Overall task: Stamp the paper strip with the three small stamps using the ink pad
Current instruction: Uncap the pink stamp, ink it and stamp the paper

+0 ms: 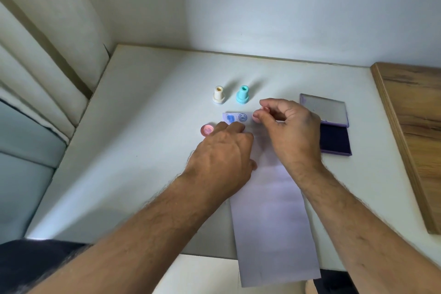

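Note:
A long white paper strip [269,217] runs from the table's near edge toward the back. Its far end carries a blue blotch [230,118] and a round face print [242,117]. My left hand [222,153] lies palm down on the strip's left side, pressing it to the table. My right hand [288,126] hovers over the far right corner, thumb and forefinger nearly pinched; I cannot see anything between them. A cream stamp [218,95] and a teal stamp [243,94] stand upright behind the strip. A pink stamp [207,130] lies left of my left hand. The ink pad [335,139] sits open at right.
The ink pad's clear lid [323,108] is folded back behind it. A wooden board [412,131] borders the white table [133,141] on the right. Walls close off the back and left. The strip overhangs the table's near edge.

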